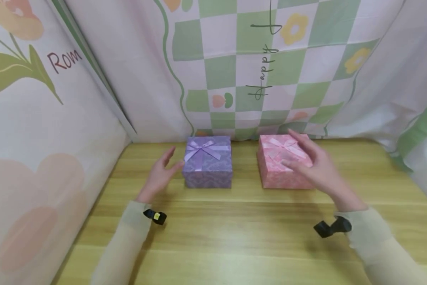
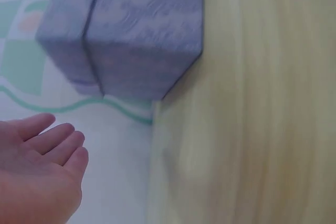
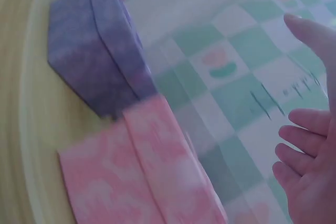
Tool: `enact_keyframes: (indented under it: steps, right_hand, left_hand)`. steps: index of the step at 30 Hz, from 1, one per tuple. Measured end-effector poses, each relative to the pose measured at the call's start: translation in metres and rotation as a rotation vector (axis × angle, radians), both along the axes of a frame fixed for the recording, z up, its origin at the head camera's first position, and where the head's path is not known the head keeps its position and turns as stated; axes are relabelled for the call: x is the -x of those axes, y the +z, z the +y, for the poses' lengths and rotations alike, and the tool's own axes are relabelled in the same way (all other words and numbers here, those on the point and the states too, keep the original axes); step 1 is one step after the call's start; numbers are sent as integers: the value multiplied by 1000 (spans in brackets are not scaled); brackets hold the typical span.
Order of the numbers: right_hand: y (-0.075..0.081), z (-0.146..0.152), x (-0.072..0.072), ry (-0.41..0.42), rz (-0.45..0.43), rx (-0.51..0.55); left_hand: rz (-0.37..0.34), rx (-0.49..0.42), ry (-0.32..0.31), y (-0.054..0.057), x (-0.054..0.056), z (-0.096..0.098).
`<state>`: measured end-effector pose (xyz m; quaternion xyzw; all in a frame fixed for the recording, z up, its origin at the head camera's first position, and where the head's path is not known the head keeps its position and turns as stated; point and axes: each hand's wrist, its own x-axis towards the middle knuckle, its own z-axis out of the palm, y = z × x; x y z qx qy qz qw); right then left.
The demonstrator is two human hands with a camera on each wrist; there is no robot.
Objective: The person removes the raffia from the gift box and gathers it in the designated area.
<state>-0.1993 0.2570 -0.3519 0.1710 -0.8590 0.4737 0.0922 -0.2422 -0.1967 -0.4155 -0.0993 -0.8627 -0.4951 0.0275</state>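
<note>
A purple gift box point(image 1: 213, 179) with a lilac ribbon bow on its lid stands at the back of the table. My left hand point(image 1: 160, 174) is just left of it, fingers relaxed and thumb near the box's left side. To the right stands a pink gift box point(image 1: 274, 180) with a pink bow, its lid closed. My right hand point(image 1: 318, 166) hovers over the right part of this pink box, thumb and fingers spread apart with nothing held. In the right wrist view the palm of the right hand point(image 3: 310, 156) faces the pink box point(image 3: 115, 171), apart from it.
Behind the boxes hangs a curtain point(image 1: 220, 71) with green checks and flowers. Another printed white cloth point(image 1: 74, 130) rises along the left edge of the wooden table point(image 1: 234, 237). A gap of bare tabletop separates the two boxes. Each wrist wears a small black camera mount.
</note>
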Motion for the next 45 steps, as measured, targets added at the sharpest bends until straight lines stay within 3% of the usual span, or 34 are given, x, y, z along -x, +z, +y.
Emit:
enact_keyframes:
  steps: [4, 9, 16, 23, 31, 45]
  right_hand:
    - [-7, -33, -3, 107, 28, 73]
    - [-21, -73, -5, 174, -67, 139]
    - [-57, -119, 5, 172, -202, 178]
    - [-85, -147, 28, 152, -257, 337]
    - [-91, -158, 33, 104, -290, 338]
    - [-95, -160, 37, 83, -247, 338]
  left_hand:
    - [23, -91, -58, -8, 3, 13]
    - [0, -134, -118, -17, 2, 24]
    - [-16, -162, -108, -22, 0, 33]
    - [-2, -190, -95, -26, 1, 36]
    - [-11, -195, -72, -27, 3, 38]
    - [-47, -208, -50, -29, 3, 38]
